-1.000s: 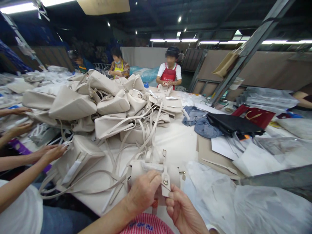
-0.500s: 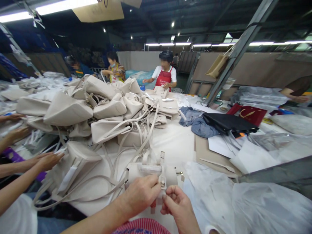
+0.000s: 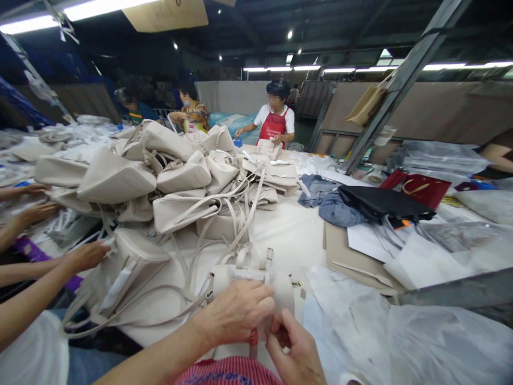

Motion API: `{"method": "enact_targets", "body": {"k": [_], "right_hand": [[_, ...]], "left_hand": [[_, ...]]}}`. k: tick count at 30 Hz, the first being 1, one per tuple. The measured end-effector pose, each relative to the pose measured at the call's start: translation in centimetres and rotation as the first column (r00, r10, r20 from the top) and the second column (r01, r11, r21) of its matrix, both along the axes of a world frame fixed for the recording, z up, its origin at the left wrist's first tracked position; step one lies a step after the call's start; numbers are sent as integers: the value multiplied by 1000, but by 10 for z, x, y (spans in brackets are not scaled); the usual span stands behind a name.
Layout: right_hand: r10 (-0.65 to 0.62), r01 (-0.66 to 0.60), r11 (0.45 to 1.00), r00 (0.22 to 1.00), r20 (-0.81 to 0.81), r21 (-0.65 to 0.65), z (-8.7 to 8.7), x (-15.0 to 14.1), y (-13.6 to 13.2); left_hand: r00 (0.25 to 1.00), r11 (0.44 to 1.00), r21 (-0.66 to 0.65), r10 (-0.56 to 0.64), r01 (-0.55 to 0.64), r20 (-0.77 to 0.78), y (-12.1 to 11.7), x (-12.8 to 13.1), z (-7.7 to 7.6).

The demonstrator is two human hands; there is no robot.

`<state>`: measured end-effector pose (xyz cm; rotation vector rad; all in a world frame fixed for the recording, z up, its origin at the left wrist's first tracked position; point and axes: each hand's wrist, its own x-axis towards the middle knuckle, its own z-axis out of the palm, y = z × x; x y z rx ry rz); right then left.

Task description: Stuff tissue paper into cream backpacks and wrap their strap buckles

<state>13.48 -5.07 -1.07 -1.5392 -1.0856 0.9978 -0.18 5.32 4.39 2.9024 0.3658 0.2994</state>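
Observation:
A cream handbag (image 3: 284, 286) lies in front of me, its small metal ring and tag at the right end. My left hand (image 3: 244, 307) is closed over the front of the bag, fingers pinched on its buckle strap (image 3: 269, 258). The buckle itself is hidden under that hand. Just below and to the right, my right hand (image 3: 294, 345) is curled, thumb against fingertips, close to the strap's lower end. What it pinches is too small or covered to make out. A red-wrapped piece (image 3: 253, 339) shows below my left hand.
A tall heap of cream bags (image 3: 120, 174) with loose straps rises ahead left. Another person's hands (image 3: 86, 254) touch a bag (image 3: 136, 251) at the left. Clear plastic sheets (image 3: 449, 342) lie right, before cardboard (image 3: 344, 256), a black bag (image 3: 385, 202) and a slanted metal post (image 3: 404, 80).
My left hand has shifted slightly right and up, now covering the buckle that showed before. My right hand's fingers have curled tighter beside it. The view has turned slightly left.

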Motion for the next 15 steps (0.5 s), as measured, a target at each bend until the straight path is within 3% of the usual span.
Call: {"method": "enact_targets", "body": {"k": [3, 6, 9, 15], "right_hand": [[-99, 90, 995, 962, -256, -45, 10, 0, 9], [-100, 73, 995, 870, -483, -74, 18, -6, 16], [-92, 39, 994, 821, -563, -106, 13, -19, 12], [22, -176, 962, 809, -587, -208, -11, -20, -18]], "left_hand": [[971, 976, -154, 176, -152, 159, -3, -4, 3], [889, 927, -287, 330, -242, 317, -7, -8, 0], [852, 914, -263, 389, -309, 350, -4, -9, -8], [841, 906, -103, 420, -410, 342, 3, -10, -22]]}}
